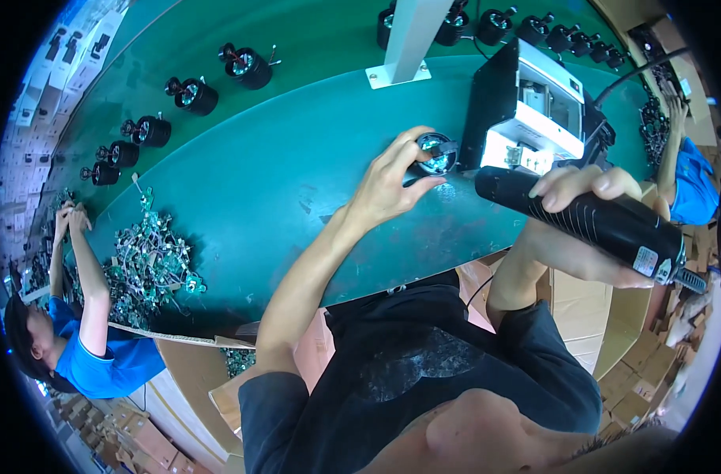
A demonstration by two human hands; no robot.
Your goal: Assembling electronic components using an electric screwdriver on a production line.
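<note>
The left hand (392,180) pinched a round black part (438,158) on the green table (258,186). It looked half built: its inside showed, and screwing seemed left. The right hand (574,248) wrapped around a black power driver (613,226), off the part. Left, boards (151,265) lay heaped; right, a worker (694,183) wore blue.

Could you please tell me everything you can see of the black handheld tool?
The black tool is a thick, rounded cylinder that looks like plastic, with thin ridges around its grip, a small pale label and a ribbed sleeve at its rear end. The right hand grips it at a slant, its front end toward the left, just below the black-and-white machine in the picture.
</note>
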